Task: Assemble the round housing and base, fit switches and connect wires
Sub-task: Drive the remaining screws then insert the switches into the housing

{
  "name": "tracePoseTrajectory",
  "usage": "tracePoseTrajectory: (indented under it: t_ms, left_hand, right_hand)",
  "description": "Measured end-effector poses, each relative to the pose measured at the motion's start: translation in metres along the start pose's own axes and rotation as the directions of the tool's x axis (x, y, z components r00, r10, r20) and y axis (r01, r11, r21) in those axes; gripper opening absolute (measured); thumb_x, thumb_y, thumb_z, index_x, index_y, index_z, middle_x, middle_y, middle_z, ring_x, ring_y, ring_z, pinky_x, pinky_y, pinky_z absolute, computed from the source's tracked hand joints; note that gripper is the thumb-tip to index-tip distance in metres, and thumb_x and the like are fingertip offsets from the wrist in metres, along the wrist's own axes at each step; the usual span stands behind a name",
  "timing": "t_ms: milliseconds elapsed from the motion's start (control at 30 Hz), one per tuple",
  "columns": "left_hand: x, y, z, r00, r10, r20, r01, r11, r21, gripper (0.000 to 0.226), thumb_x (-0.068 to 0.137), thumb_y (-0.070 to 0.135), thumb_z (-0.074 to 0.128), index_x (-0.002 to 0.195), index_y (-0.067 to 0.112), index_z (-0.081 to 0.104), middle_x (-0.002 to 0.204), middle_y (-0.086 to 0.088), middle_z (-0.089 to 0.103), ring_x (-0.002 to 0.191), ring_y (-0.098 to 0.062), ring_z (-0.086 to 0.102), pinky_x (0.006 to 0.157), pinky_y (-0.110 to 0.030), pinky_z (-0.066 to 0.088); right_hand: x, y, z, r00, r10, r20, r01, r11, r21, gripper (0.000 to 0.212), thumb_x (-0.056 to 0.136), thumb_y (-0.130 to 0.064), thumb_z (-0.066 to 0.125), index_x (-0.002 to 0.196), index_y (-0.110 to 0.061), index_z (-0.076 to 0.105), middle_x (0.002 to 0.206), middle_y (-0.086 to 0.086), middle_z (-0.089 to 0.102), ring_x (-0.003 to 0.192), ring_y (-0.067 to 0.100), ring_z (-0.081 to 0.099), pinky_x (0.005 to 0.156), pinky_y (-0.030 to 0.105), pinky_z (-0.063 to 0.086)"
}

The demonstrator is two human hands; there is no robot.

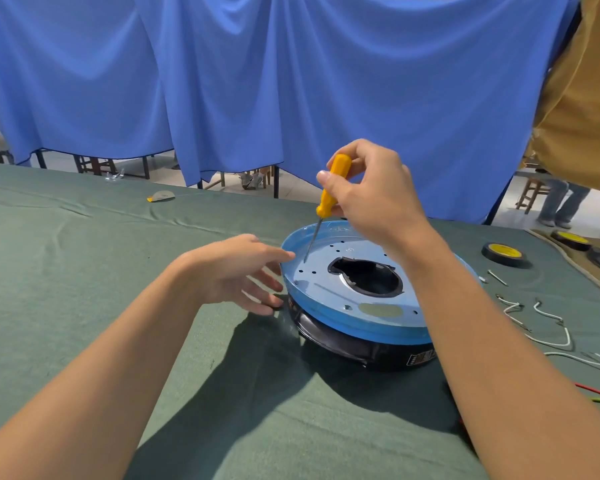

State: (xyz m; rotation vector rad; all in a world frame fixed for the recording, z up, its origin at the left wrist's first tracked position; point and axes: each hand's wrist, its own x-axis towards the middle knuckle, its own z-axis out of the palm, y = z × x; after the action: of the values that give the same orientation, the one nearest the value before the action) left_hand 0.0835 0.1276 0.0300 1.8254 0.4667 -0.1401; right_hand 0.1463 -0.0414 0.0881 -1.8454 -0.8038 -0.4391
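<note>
On the green-clothed counter [84,271], right of centre, the blue round housing [326,285] sits on its black base [343,341]. The left hand [236,271], fingers relaxed, touches its left rim; the right hand [371,192] grasps a yellow screwdriver [326,202], tip on the housing.

A round, blue-filmed metal base plate [321,289], pierced by small holes and a keyhole-shaped central opening, rests flat atop a black round plastic housing [343,344] on the cloth, right of centre. Loose white wires [555,341] and red wires [594,391] lie further right.
</note>
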Motion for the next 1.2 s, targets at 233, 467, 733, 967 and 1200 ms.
tracePoseTrajectory:
  t_ms: [233,467,733,967,1200]
  left_hand:
    - [0.005,0.002,0.004,1.0,-0.031,-0.007,0.03,0.999,-0.024,0.023,0.098,0.027,0.058,0.104,0.005,0.065,0.097,-0.023,0.068,0.075,-0.033,0.073,0.063,-0.042,0.06]
    - [0.006,-0.001,0.002,0.999,-0.043,0.014,0.043,0.998,-0.043,0.029,0.098,0.029,0.058,0.107,0.003,0.068,0.105,-0.023,0.068,0.084,-0.033,0.072,0.072,-0.048,0.061]
    - [0.006,-0.001,0.003,0.999,-0.044,0.005,0.044,0.998,-0.039,0.029,0.098,0.03,0.058,0.108,0.005,0.067,0.11,-0.024,0.068,0.086,-0.032,0.072,0.071,-0.048,0.062]
    - [0.003,0.001,0.005,0.998,-0.056,-0.001,0.056,0.998,-0.037,0.028,0.099,0.03,0.057,0.109,0.006,0.066,0.108,-0.022,0.068,0.09,-0.032,0.071,0.076,-0.05,0.061]
    - [0.002,0.0,0.005,0.999,-0.051,-0.004,0.051,0.998,-0.037,0.028,0.099,0.031,0.057,0.108,0.006,0.066,0.107,-0.022,0.067,0.091,-0.033,0.071,0.074,-0.05,0.062]
  right_hand:
    - [-0.007,-0.001,0.015,0.989,-0.041,0.141,0.047,0.998,-0.038,0.017,0.089,-0.028,0.067,0.097,-0.014,0.061,0.092,0.006,0.062,0.095,0.034,0.061,0.08,0.048,0.055]
    - [-0.006,-0.001,0.012,0.99,-0.06,0.131,0.067,0.997,-0.047,0.015,0.09,-0.027,0.065,0.098,-0.015,0.06,0.092,0.003,0.062,0.094,0.032,0.061,0.081,0.048,0.055]
    - [-0.007,0.001,0.013,0.985,-0.059,0.163,0.075,0.993,-0.095,0.015,0.091,-0.027,0.064,0.101,-0.016,0.06,0.093,0.002,0.061,0.094,0.031,0.061,0.081,0.049,0.055]
    - [-0.007,-0.001,0.012,0.984,-0.065,0.165,0.082,0.992,-0.098,0.015,0.091,-0.027,0.064,0.101,-0.016,0.06,0.093,0.002,0.061,0.092,0.03,0.062,0.08,0.048,0.056]
    - [-0.01,-0.004,0.014,0.981,-0.071,0.182,0.089,0.992,-0.094,0.015,0.092,-0.028,0.063,0.103,-0.018,0.058,0.093,0.0,0.059,0.092,0.028,0.062,0.08,0.047,0.056]
